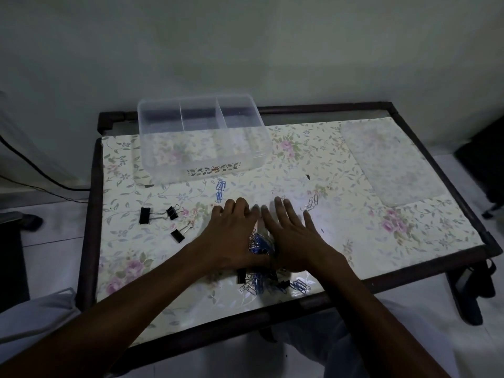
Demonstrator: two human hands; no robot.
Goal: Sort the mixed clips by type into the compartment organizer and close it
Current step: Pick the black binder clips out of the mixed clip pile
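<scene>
Head | clip pile (257,245): blue + silver wire, black binders | organizer (203,137) clear, open

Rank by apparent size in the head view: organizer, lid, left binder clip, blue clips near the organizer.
1. Organizer
2. Lid, slightly smaller
3. Left binder clip
4. Blue clips, about alike; unsure.

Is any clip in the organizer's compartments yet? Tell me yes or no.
No: the clear organizer shows only bare compartments, while the binder clips and the mixed clip pile lie on the table.
</scene>
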